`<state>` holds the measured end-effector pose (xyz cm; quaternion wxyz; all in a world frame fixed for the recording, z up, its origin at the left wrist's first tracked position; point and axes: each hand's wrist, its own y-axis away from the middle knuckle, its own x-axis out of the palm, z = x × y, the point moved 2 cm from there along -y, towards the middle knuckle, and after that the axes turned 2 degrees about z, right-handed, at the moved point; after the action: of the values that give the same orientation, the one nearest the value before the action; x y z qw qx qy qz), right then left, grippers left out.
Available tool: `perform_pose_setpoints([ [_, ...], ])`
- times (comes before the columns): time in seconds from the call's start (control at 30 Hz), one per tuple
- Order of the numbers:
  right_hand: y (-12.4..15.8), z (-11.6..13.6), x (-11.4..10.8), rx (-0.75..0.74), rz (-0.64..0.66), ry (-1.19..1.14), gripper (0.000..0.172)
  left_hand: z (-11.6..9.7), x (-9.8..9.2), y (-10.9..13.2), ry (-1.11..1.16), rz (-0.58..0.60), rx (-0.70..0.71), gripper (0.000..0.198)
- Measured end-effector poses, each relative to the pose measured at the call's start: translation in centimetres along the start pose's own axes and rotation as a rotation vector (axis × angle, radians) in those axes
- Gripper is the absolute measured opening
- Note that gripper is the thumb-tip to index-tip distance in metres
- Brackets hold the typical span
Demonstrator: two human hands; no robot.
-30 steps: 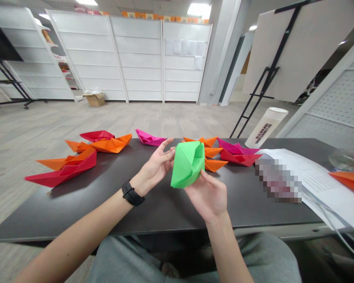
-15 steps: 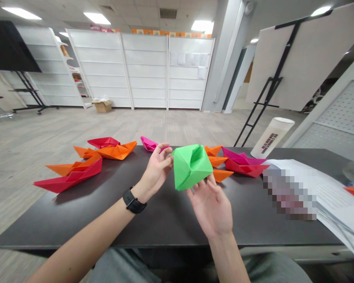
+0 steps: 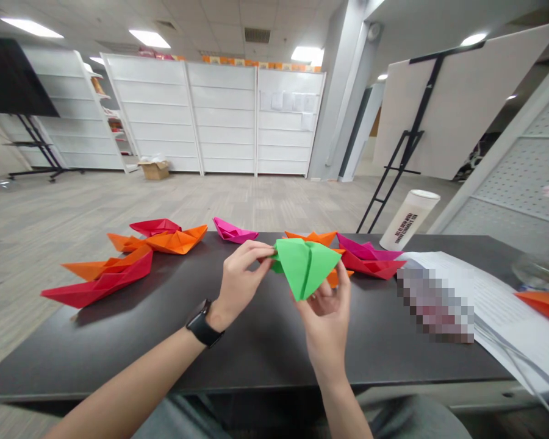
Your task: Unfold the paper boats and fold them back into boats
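Note:
A green folded paper piece (image 3: 307, 263) is held up above the table between my two hands, one broad triangular face with a central crease turned toward me. My left hand (image 3: 243, 273), with a black watch on its wrist, pinches the left corner between thumb and fingers. Fingers of my right hand (image 3: 328, 311) grip the lower and right edges, some of them hidden behind the paper. Behind the green piece, partly covered by it, stand orange paper boats (image 3: 312, 236).
Red and orange paper boats (image 3: 105, 277) stand on the dark table (image 3: 251, 360) at left, with a pink boat (image 3: 233, 231) at the back. Magenta and red boats (image 3: 373, 262), a white cylinder (image 3: 409, 219) and printed sheets (image 3: 480, 292) are at right.
The green paper has turned from showing an open hollow to showing a flatter triangular face. My left fingers have closed on its corner, and my right fingers have come up around its edge.

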<state>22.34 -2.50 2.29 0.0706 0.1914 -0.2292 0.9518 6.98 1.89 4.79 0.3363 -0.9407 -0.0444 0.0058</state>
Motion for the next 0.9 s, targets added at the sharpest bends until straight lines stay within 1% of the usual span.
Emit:
perform_pose_setpoints([
  [0.07, 0.0, 0.0, -0.7, -0.222, -0.104, 0.25, 0.077, -0.5, 0.0, 0.4, -0.076, 0.002, 0.069, 0.012],
  [0.13, 0.0, 0.2, -1.2, -0.417, -0.175, 0.505, 0.078, -0.9, 0.2, 0.7, -0.154, 0.068, 0.142, 0.012],
  [0.2, -0.1, 0.7, -1.6, -0.533, -0.215, 0.719, 0.079, -1.4, 0.6, 0.8, -0.246, 0.2, 0.22, 0.012],
  [0.27, -0.4, 1.3, -1.9, -0.576, -0.215, 0.85, 0.078, -1.7, 0.9, 0.8, -0.307, 0.368, 0.26, 0.012],
  [0.3, -0.6, 1.6, -2.1, -0.574, -0.197, 0.884, 0.071, -1.8, 1.1, 0.8, -0.318, 0.442, 0.257, 0.012],
  [0.33, -0.8, 1.9, -2.3, -0.557, -0.169, 0.898, 0.06, -1.8, 1.1, 0.7, -0.319, 0.493, 0.24, 0.013],
  [0.37, -1.0, 2.0, -2.5, -0.53, -0.137, 0.896, 0.046, -1.8, 1.0, 0.7, -0.319, 0.516, 0.213, 0.014],
  [0.43, -1.3, 2.2, -2.8, -0.48, -0.077, 0.869, 0.023, -1.8, 0.8, 0.4, -0.322, 0.493, 0.164, 0.014],
  [0.47, -1.4, 2.3, -3.0, -0.47, -0.061, 0.859, 0.018, -1.7, 0.6, 0.2, -0.327, 0.469, 0.151, 0.014],
  [0.5, -1.4, 2.5, -3.1, -0.47, -0.061, 0.857, 0.016, -1.7, 0.5, 0.0, -0.331, 0.451, 0.149, 0.014],
  [0.57, -1.5, 2.8, -3.2, -0.478, -0.072, 0.875, 0.017, -1.7, 0.3, -0.2, -0.335, 0.454, 0.163, 0.014],
  [0.63, -1.5, 3.2, -3.2, -0.468, -0.048, 0.904, 0.022, -1.7, 0.2, -0.4, -0.338, 0.484, 0.177, 0.014],
  [0.7, -1.5, 3.6, -3.1, -0.433, 0.032, 0.926, 0.031, -1.7, 0.2, -0.4, -0.349, 0.52, 0.183, 0.016],
  [0.8, -1.4, 3.9, -3.1, -0.346, 0.19, 0.916, 0.044, -1.6, 0.4, -0.3, -0.382, 0.612, 0.179, 0.029],
  [0.83, -1.3, 3.9, -3.0, -0.316, 0.225, 0.923, 0.048, -1.6, 0.5, -0.2, -0.393, 0.655, 0.179, 0.031],
  [0.9, -1.2, 3.8, -3.0, -0.267, 0.252, 0.965, 0.053, -1.7, 0.8, 0.0, -0.407, 0.743, 0.183, 0.032],
])
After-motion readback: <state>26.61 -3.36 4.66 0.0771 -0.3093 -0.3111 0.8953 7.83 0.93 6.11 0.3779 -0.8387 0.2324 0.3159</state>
